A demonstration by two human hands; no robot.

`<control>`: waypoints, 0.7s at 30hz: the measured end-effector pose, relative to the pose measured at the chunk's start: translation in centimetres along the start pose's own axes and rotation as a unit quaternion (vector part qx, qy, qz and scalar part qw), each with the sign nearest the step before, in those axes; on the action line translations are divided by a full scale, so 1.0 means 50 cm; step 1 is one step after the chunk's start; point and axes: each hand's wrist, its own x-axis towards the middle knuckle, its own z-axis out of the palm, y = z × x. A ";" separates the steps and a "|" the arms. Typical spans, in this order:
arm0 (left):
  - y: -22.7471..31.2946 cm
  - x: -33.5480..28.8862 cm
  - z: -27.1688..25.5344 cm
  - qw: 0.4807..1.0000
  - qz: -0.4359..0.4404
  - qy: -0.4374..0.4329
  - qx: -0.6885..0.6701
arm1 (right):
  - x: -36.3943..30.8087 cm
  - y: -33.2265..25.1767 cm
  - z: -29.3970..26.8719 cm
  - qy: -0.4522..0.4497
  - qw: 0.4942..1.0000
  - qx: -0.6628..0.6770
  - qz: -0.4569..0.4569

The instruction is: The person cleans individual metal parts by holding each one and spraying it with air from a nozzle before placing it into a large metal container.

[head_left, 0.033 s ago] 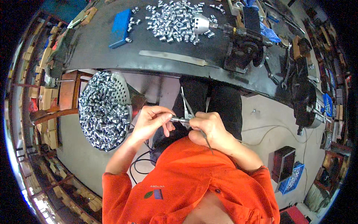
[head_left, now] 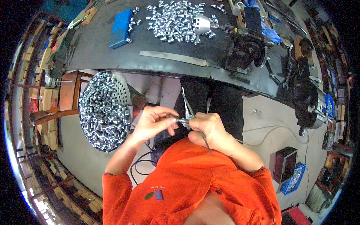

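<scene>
Above my lap, my left hand [head_left: 155, 123] pinches a small silver metal sleeve [head_left: 174, 119] between thumb and fingertips. My right hand [head_left: 208, 127] is closed round a slim grey metal rod tool [head_left: 183, 121], whose near end meets the sleeve. A thin dark tapered end [head_left: 206, 143] pokes out below the right fist. Just beyond the fingers, a silver tool with two long prongs [head_left: 187, 105] lies against my dark trousers; its lower part is hidden by my hands. Whether the right hand also touches it, I cannot tell.
A perforated metal bowl [head_left: 123, 88] heaped with metal sleeves stands on a wooden stool [head_left: 69, 92] at left. On the dark workbench [head_left: 93, 52] are a sleeve pile [head_left: 176, 22], a blue block [head_left: 121, 28], a flat metal strip [head_left: 174, 57] and a geared machine [head_left: 247, 47].
My hands have drawn slightly closer together, and less of the rod tool shows between them. The bench and the bowl look unchanged.
</scene>
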 end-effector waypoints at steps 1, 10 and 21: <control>0.009 0.001 0.010 1.000 0.005 0.000 0.028 | 0.000 0.000 0.002 -0.005 1.000 -0.008 0.005; 0.024 0.036 -0.015 0.910 0.194 0.079 0.358 | -0.023 0.020 -0.035 -0.025 0.995 0.078 0.055; -0.017 0.049 -0.038 0.785 0.247 0.149 0.548 | -0.014 -0.043 -0.042 -0.058 0.982 0.175 -0.051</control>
